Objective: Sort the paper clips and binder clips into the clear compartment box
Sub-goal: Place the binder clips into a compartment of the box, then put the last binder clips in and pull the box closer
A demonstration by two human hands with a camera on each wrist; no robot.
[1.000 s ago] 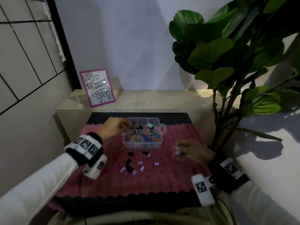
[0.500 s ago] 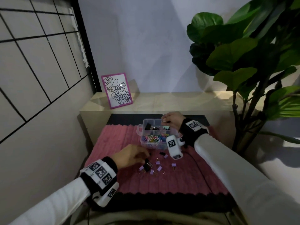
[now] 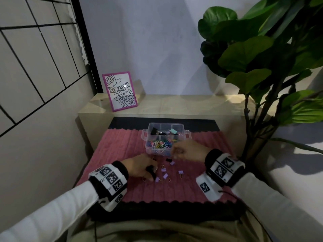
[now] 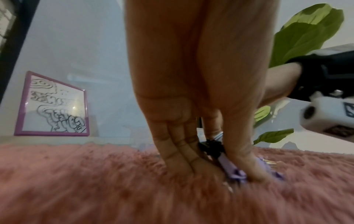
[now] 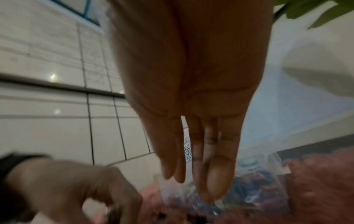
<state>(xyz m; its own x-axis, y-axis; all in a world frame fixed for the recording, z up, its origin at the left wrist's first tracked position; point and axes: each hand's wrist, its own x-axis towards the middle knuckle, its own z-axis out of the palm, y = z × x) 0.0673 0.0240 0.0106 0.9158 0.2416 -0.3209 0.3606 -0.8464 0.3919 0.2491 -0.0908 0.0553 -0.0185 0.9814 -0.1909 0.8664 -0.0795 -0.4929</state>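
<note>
Because the loose clips lay scattered on the pink mat (image 3: 122, 145) just in front of the clear compartment box (image 3: 185, 135), I had both hands low and close to the pile, so that each reach to the box would be short. My left hand (image 3: 139, 167) was down on the mat, its grip closed in a pinch on a black binder clip (image 4: 210, 147) between thumb and fingertips. The left wrist view showed a purple binder clip (image 4: 233, 171) lying under the thumb tip too, though I could not tell whether it was caught up in the pinch or merely pressed into the pile of the mat.

My right hand (image 3: 188, 151) hung over the near wall of the box, its grip released, fingers straight and close together, with nothing between them that I could see. I judged it to be placed there for the next pick, since a small black clip (image 3: 168, 160) and several purple clips (image 3: 180, 172) lay just beside it.

Inside the box the sorting was plain: coloured paper clips (image 3: 160, 143) filled the front compartment, black binder clips (image 3: 154, 131) sat in the back left one, and a mint clip (image 3: 173, 131) lay further right along the back. Only binder clips seemed to be left on the mat, so I reckoned the job well along, with the back compartments the ones yet to be fed.
</note>
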